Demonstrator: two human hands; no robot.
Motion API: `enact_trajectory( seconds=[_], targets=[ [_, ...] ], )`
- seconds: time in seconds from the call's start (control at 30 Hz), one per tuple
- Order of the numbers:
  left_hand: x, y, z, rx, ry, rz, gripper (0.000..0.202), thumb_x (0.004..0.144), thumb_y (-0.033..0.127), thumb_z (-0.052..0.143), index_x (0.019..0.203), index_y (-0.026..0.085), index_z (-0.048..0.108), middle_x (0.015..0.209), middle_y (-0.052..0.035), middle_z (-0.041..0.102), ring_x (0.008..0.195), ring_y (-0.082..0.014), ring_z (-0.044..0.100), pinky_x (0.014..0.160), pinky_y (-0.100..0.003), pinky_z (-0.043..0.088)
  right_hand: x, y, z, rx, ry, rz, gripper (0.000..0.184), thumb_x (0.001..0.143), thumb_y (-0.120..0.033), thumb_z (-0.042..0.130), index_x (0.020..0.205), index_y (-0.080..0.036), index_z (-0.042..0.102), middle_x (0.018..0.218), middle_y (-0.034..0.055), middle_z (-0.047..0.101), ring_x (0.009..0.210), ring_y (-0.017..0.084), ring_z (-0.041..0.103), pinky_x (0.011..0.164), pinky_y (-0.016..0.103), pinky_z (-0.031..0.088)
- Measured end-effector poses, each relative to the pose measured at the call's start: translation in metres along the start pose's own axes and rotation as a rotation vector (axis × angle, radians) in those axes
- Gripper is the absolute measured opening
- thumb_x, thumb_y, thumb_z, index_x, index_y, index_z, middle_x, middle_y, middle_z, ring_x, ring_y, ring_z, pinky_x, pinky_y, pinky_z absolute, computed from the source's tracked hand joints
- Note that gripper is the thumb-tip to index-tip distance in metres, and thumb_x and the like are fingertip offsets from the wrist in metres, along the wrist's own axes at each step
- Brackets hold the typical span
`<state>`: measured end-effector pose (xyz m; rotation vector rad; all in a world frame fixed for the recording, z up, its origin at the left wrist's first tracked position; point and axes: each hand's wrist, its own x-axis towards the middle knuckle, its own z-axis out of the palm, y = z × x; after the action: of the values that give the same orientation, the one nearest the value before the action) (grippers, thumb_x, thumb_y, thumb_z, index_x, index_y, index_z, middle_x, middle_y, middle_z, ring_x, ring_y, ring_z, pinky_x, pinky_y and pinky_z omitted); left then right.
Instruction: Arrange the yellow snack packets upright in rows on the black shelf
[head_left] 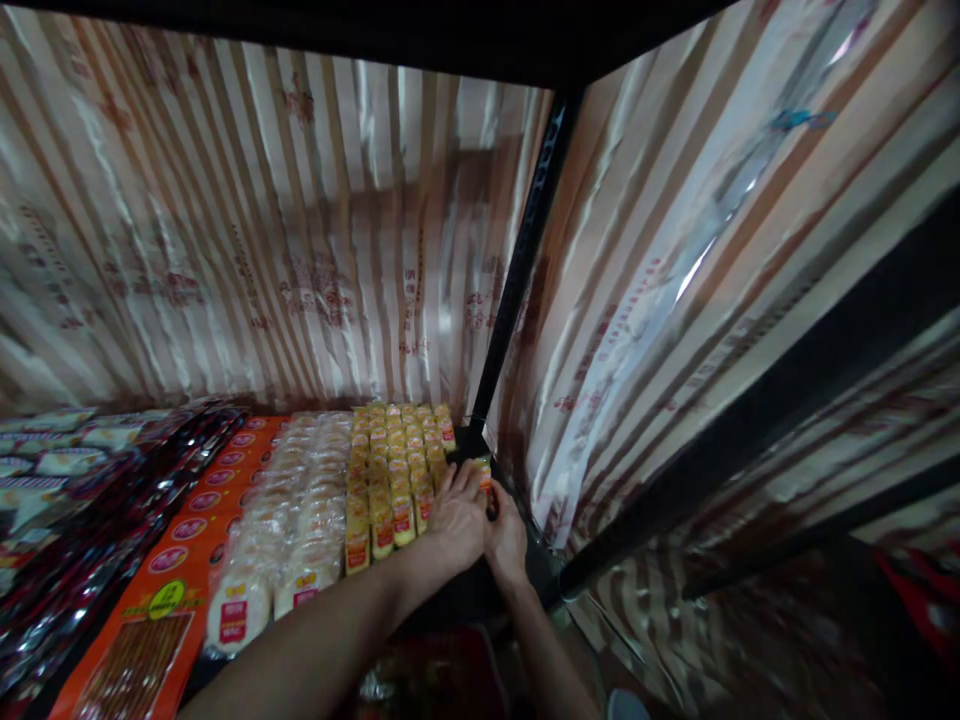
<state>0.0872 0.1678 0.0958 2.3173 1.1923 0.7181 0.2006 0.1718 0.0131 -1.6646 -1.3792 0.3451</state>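
Note:
My left hand reaches to the right end of the rows of small yellow snack packets. Its fingers are stretched forward, with the tips against the packets. Close beside it, my right hand has its fingers curled at a single yellow snack packet with a red label, in the shelf corner. My hands partly cover this packet, and the right fingertips are hard to make out. The two hands touch or nearly touch.
Left of the yellow rows lie clear-wrapped round cakes, orange snack packs, dark shiny packets and white packets. A black shelf post rises behind my hands. Printed plastic sheeting hangs behind. A dark rail slants at right.

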Motion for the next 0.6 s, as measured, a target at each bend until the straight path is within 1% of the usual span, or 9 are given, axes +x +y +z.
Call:
enact_trajectory(
  seconds=[0.13,0.2,0.27,0.4,0.47,0.6],
  targets=[
    [0.027,-0.019,-0.005,0.069,0.010,0.052,0.040,0.074,0.010,0.040,0.107,0.017,0.061,0.128,-0.0099,0.052,0.135,-0.0266,0.020,0.111,-0.048,0.000,0.027,0.001,0.017,-0.005,-0.050,0.039,0.045,0.076,-0.027,0.043,0.118,-0.011,0.051,0.110,0.0128,0.061,0.089,0.019,0.061,0.080,0.031,0.048],
    [0.038,-0.025,-0.008,0.116,0.016,0.067,0.035,0.074,0.011,0.042,0.099,0.017,0.065,0.126,-0.0104,0.054,0.135,-0.0272,0.018,0.111,-0.049,-0.002,0.038,0.001,0.024,-0.010,-0.057,0.047,0.046,0.075,-0.025,0.045,0.118,-0.011,0.050,0.110,0.0126,0.061,0.091,0.020,0.061,0.081,0.031,0.048],
    [0.044,-0.029,-0.012,0.157,0.008,0.064,0.031,0.074,0.012,0.043,0.094,0.015,0.066,0.124,-0.0121,0.055,0.136,-0.0281,0.017,0.110,-0.048,-0.003,0.048,0.002,0.029,-0.017,-0.062,0.040,0.045,0.074,-0.024,0.046,0.117,-0.012,0.051,0.109,0.0119,0.062,0.093,0.020,0.060,0.083,0.031,0.047],
    [0.050,-0.031,-0.018,0.177,0.001,0.013,0.029,0.074,0.014,0.045,0.094,0.016,0.066,0.124,-0.0116,0.055,0.136,-0.0275,0.014,0.110,-0.051,-0.003,0.063,0.001,0.039,-0.046,-0.091,0.025,0.041,0.074,-0.023,0.046,0.115,-0.015,0.053,0.107,0.0095,0.062,0.094,0.019,0.059,0.084,0.030,0.045],
    [0.052,-0.030,-0.021,0.252,-0.047,-0.017,0.030,0.077,0.017,0.043,0.097,0.017,0.064,0.127,-0.0109,0.053,0.136,-0.0265,0.014,0.109,-0.052,-0.004,0.070,0.001,0.044,-0.045,-0.093,0.008,0.040,0.075,-0.022,0.046,0.113,-0.015,0.054,0.106,0.0092,0.062,0.093,0.020,0.059,0.083,0.030,0.045],
    [0.056,-0.032,-0.025,0.491,-0.209,-0.050,0.039,0.086,0.028,0.032,0.108,0.013,0.060,0.136,-0.0115,0.044,0.136,-0.0263,0.014,0.109,-0.055,-0.001,0.081,0.002,0.054,0.010,-0.084,-0.062,0.040,0.074,-0.019,0.042,0.112,-0.016,0.054,0.107,0.0090,0.061,0.095,0.020,0.058,0.084,0.033,0.045]
  ],
)
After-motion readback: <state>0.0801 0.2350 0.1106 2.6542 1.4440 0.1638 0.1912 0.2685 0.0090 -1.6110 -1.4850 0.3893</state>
